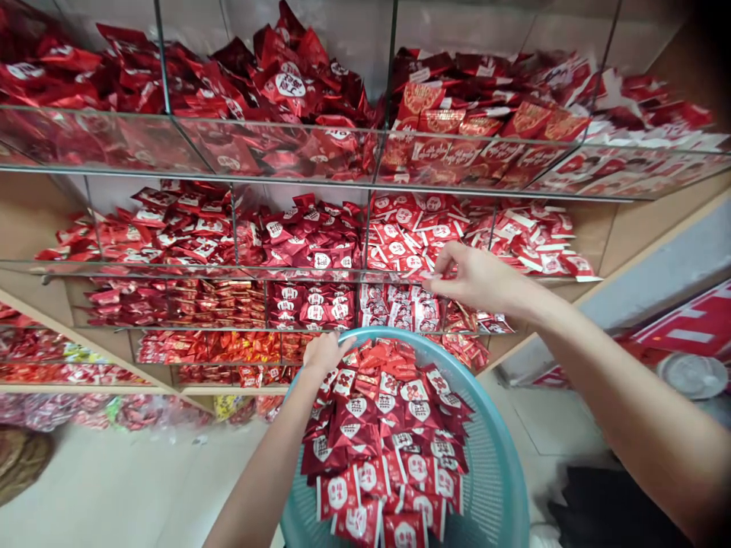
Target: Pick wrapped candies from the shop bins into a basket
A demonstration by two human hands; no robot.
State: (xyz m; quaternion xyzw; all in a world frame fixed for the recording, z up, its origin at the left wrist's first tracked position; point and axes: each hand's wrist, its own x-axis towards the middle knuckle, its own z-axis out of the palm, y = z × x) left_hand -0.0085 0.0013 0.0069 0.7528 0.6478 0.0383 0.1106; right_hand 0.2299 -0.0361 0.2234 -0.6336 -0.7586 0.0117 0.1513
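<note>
Left grip (323, 355) holds basket (510, 464); right grip (471, 274) narrow by packets (397, 247), can't tell if holding

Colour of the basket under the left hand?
Teal basket, shown best in the head view, the only one.

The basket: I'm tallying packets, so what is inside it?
Packets in bright and dark red, many with white labels, lie heaped inside the basket. Those lower down and the floor beneath the heap are covered.
</note>
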